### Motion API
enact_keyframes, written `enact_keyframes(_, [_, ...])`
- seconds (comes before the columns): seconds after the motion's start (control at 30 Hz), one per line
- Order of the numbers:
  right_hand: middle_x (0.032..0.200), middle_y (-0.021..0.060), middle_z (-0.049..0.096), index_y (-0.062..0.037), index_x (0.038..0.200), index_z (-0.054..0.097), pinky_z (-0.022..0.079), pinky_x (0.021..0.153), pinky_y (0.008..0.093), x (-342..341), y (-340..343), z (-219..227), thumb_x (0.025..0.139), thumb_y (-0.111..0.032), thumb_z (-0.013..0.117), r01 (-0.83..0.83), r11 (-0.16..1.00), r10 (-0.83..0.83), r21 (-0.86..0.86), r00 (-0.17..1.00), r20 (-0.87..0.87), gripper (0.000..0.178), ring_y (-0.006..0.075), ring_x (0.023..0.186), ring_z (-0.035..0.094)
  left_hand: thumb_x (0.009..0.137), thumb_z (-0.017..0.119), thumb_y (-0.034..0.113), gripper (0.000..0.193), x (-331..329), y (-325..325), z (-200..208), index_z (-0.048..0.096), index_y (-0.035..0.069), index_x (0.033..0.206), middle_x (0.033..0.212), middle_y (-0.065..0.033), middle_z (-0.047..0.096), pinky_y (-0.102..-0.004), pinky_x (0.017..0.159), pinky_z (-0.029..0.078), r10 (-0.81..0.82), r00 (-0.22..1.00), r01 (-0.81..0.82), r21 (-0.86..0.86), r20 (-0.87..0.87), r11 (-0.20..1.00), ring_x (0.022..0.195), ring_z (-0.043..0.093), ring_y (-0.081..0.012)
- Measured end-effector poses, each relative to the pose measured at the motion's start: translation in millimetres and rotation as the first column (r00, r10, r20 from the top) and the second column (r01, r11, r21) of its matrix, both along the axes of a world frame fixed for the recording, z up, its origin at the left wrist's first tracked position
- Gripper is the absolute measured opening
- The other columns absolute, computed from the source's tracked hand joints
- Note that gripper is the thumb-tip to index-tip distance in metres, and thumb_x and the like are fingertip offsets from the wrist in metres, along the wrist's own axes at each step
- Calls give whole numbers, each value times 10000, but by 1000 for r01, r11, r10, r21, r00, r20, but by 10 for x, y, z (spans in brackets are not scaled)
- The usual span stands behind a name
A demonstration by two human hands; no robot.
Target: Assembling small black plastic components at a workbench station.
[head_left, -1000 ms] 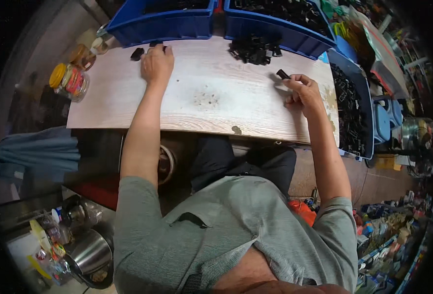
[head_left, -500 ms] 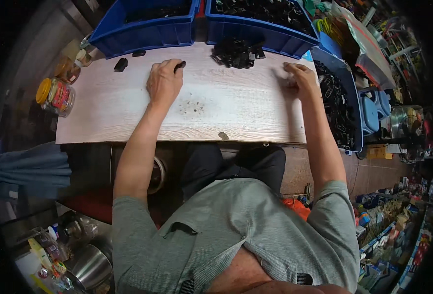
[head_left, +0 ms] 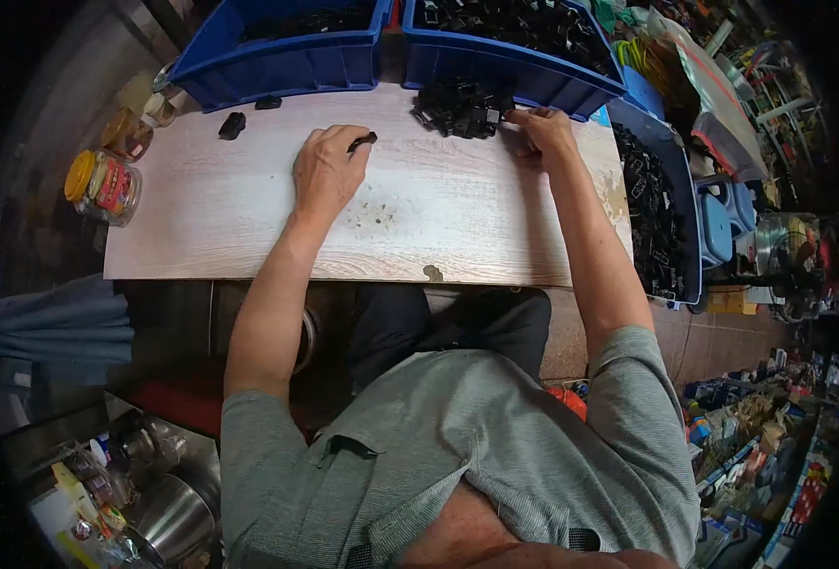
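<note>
So, left hand (head_left: 327, 171) fingers curled, pinching small black part (head_left: 366, 139); right hand (head_left: 547, 131) fingertips at black pile (head_left: 452, 106) edge, unclear whether gripping.

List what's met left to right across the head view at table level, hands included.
Yellow-lidded jar → near loose black part → far loose black part → left hand → held black part → black pile → right hand → side crate of black parts.
</note>
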State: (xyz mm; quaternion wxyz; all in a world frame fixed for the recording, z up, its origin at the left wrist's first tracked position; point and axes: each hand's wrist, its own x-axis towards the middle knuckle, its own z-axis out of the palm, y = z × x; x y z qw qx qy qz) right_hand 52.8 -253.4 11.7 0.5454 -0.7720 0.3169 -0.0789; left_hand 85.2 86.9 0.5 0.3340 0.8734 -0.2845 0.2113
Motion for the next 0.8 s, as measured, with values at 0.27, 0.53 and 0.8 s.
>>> enact_keyframes(0.27, [553, -13, 442, -60, 837, 645, 521, 433, 366, -536, 253, 261, 801, -308, 840, 17, 993, -3, 113, 992, -122, 317, 135, 453, 472, 903, 640, 58, 243, -204, 7, 22, 703, 25, 1135, 1075, -135, 734, -404, 837, 538, -130, 985, 107, 188, 114, 976, 954, 660, -330])
enact_keyframes(0.53, [544, -21, 442, -72, 879, 648, 475, 440, 303, -928, 537, 390, 803, -288, 833, -106, 983, 126, 149, 984, -128, 295, 89, 444, 435, 922, 640, 103, 270, -411, -65, 10, 701, 12, 1169, 1029, -172, 730, -397, 801, 546, -128, 991, 126, 48, 41, 991, 886, 680, -328])
enact_keyframes(0.8, [626, 13, 549, -55, 1325, 571, 443, 464, 278, -911, 481, 321, 798, -54, 751, -321, 942, 312, 99, 945, 100, 557, 118, 497, 518, 935, 672, 156, 333, -579, -292, -36, 675, 10, 1235, 1038, -131, 757, -284, 741, 547, -222, 900, 109, -300, -375, 948, 897, 690, -145])
